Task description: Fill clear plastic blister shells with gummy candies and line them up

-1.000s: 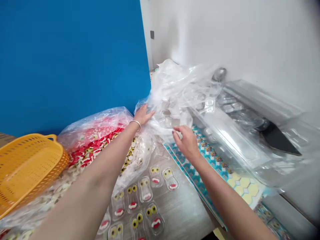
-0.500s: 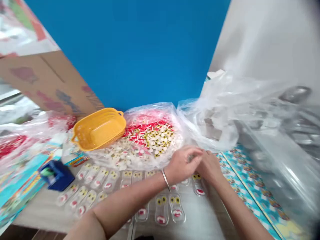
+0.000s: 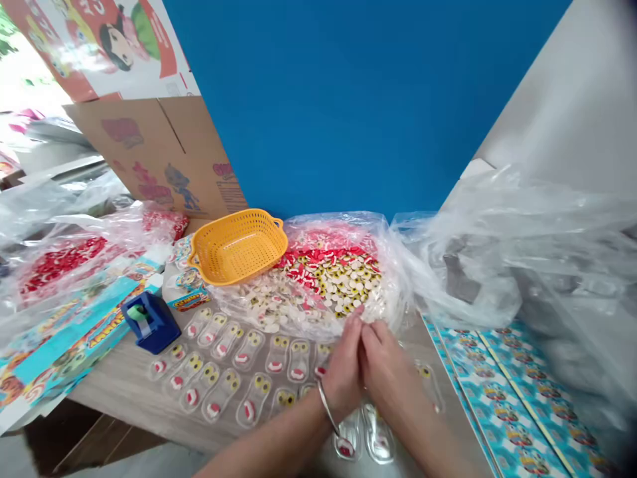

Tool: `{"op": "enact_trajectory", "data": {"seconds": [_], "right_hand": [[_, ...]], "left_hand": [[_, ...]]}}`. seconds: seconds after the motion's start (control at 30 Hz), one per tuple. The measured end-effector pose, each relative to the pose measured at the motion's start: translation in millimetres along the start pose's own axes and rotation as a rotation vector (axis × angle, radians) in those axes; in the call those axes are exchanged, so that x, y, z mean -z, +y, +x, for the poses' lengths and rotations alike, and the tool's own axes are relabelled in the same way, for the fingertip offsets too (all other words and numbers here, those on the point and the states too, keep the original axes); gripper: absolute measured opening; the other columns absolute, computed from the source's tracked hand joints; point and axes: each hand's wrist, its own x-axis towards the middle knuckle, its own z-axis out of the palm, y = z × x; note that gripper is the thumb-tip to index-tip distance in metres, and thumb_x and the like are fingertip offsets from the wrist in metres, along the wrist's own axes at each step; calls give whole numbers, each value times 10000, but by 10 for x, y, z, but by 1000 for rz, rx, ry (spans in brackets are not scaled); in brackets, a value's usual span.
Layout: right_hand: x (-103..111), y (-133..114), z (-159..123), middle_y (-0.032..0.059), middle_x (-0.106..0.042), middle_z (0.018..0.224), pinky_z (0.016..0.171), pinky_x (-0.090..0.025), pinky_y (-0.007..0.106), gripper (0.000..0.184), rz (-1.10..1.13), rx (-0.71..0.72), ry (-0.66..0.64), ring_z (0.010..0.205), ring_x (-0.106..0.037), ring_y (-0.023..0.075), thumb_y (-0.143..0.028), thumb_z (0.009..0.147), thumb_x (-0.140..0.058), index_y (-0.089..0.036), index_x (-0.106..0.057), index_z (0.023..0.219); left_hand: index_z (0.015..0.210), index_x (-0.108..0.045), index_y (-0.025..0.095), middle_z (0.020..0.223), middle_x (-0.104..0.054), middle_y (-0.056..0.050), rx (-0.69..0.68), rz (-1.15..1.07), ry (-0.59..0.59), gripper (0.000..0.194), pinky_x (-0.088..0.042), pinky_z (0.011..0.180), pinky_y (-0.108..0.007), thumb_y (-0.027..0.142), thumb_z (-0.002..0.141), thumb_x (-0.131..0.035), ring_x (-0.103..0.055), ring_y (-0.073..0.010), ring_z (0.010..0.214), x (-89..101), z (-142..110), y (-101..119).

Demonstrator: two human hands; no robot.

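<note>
My left hand (image 3: 343, 368), with a silvery bangle at the wrist, and my right hand (image 3: 391, 372) are pressed together side by side. Both have their fingers closed, and what lies inside them is hidden. They hover over clear plastic moulded trays (image 3: 249, 401), laid in rows, each holding two yellow-and-black eye pieces and a red-and-white mouth piece. Just beyond my fingertips, an opened clear bag (image 3: 398, 292) spreads out, heaped with eye pieces (image 3: 348, 279) and red-and-white mouth pieces (image 3: 303, 269). My forearms cover some trays.
A yellow perforated basket (image 3: 239, 249) rests at the bag's left edge. Left of the trays stands a blue tape dispenser (image 3: 152, 325). Printed turquoise card sheets (image 3: 497, 398) and crumpled clear plastic (image 3: 478, 265) lie to the right. Behind are a cardboard box (image 3: 159, 159) and a blue panel (image 3: 348, 106).
The view has swung left, so everything sits further right. My left hand has moved from across my right wrist to lie alongside the right hand, with both nearer the bag's front edge.
</note>
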Motion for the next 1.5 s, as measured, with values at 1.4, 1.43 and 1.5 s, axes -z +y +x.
{"op": "enact_trajectory", "data": {"seconds": [1.4,1.43,1.5], "right_hand": [[-558,-60,728,145,-706,1194,855,-524,383,216,-97,524,-69,1037,-662,263,-151,973,-506,-189,-663,1117],[-541,-66,715,143,-709,1194,868,-522,386,218,-97,536,-74,1044,-663,262,-149,973,-507,-191,-664,1118],[-512,-75,709,119,-723,1162,906,-514,381,217,-2,483,-89,1049,-665,246,-149,975,-501,-207,-660,1111]], "left_hand": [[1018,-712,183,1038,-733,-83,-23,26,103,375,-504,896,-338,514,875,-610,-659,-240,1022,678,355,711],[1004,-714,190,1042,-731,-80,-29,17,108,332,-503,893,-332,478,861,-634,-658,-235,1019,675,358,711],[968,-711,197,1032,-728,-70,-42,-4,139,253,-502,881,-317,397,814,-687,-661,-219,988,668,369,710]]}}
